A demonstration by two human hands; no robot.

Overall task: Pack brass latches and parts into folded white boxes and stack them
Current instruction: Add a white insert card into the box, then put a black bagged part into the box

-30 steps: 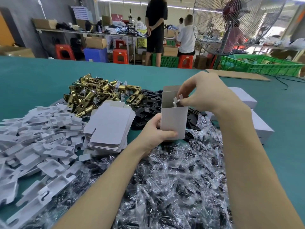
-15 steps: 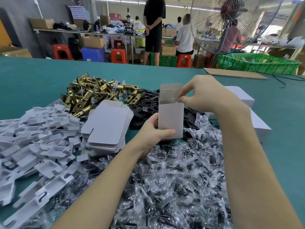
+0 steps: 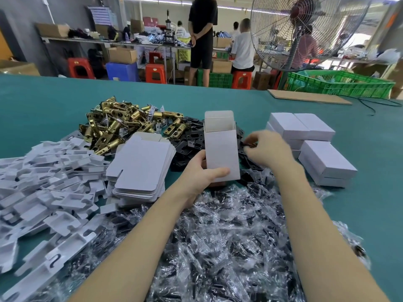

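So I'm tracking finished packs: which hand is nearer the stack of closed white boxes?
Right. The right hand reaches into the black plates just left of the closed white boxes; the left hand holds the open box farther away.

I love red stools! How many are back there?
3: the left stool beside the blue bin, the middle stool left of the standing person, the right stool under the seated person. Others may be hidden.

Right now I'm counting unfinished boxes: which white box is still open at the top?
The upright box that the left hand holds, its top flap raised. The closed boxes stacked at right lie shut, and the flat blanks remain unfolded.
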